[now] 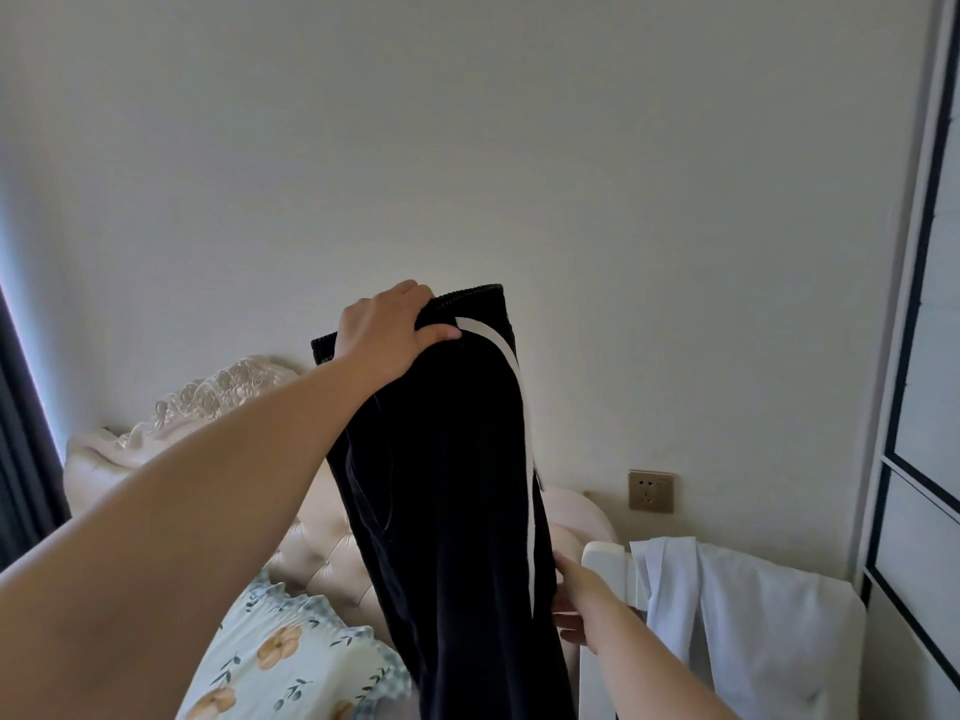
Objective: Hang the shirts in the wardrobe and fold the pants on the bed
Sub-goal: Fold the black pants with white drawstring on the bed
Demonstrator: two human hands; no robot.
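Observation:
Black pants (447,485) with a white side stripe hang lengthwise in the air before the wall. My left hand (384,335) grips their elastic waistband at the top, arm stretched up. My right hand (574,600) touches the pants' right edge lower down, by the stripe; its fingers are partly hidden behind the cloth. A white garment (727,610) lies draped over a white piece of furniture at the lower right. The wardrobe (919,407) with dark-framed panels fills the right edge.
The bed's cream tufted headboard (218,402) with carved top stands behind the pants at the left. A flowered pillow (291,652) lies below it. A wall socket (651,491) is on the wall at the right. A dark curtain (21,459) hangs at the far left.

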